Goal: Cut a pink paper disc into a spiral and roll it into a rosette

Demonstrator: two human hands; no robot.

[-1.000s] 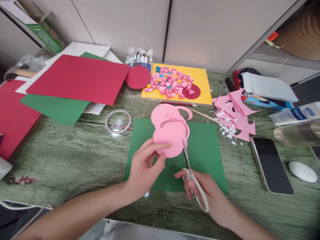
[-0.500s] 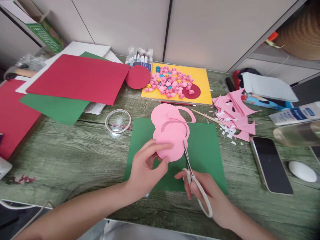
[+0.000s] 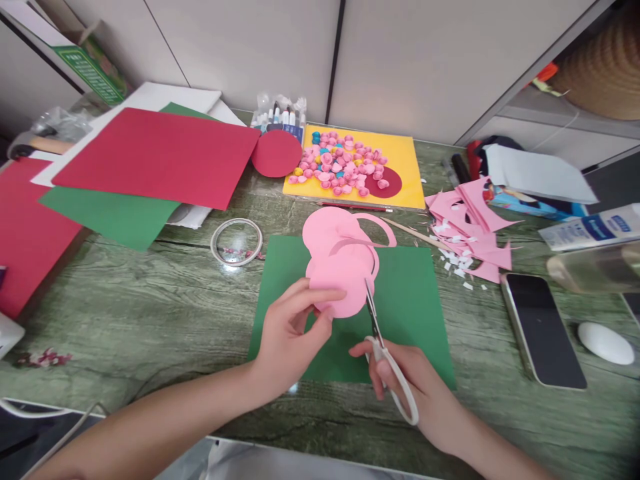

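Observation:
My left hand (image 3: pixel 290 337) pinches the lower left edge of a pink paper disc (image 3: pixel 343 280) held above a green sheet (image 3: pixel 410 307). A curled pink strip (image 3: pixel 377 227) trails off the disc's top right, cut in a spiral. My right hand (image 3: pixel 415 387) grips white-handled scissors (image 3: pixel 383 343), whose blades point up into the disc's right edge. A second pink disc (image 3: pixel 325 230) lies behind the first.
A yellow board (image 3: pixel 405 177) with several small pink paper roses lies at the back. Red and green sheets (image 3: pixel 150 160) cover the left. A tape ring (image 3: pixel 237 241), pink scraps (image 3: pixel 467 220), a phone (image 3: pixel 543 330), a glue tube (image 3: pixel 590 227) and a white mouse (image 3: pixel 605 342) lie around.
The scissors closed a little and moved back up along the disc's edge. The cut pink strip lengthened and swung further right. My left hand barely shifted.

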